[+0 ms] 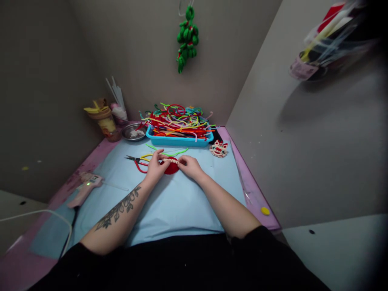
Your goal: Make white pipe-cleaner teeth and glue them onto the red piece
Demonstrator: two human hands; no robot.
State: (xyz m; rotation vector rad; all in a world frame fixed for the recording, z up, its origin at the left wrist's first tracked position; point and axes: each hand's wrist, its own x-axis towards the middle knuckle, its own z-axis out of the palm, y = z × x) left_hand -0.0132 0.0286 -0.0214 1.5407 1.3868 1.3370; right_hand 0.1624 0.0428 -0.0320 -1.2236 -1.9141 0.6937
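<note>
Red disc sits btwn the fingers of both hands, just above the blue cloth or on it; can't tell which. L hand has thumb + fingers nearly closed on the disc's left edge, w/ one finger sticking out past the top. R hand has fingertips pinched tog. at the disc's right edge. Bumpy cream strip runs across the disc's upper part, from L fingertips to R fingertips; can't tell if it's attached.

Scissors w/ red & yellow handles lie just left of L fingers, blades pointing away from them. Green stem is just beyond the fingers, and past that a blue tray heaped w/ fuzzy stems. Cream & red animal face lies right of R fingers, farther back. Glue gun, green light on, is well left of L fingers on the counter.
</note>
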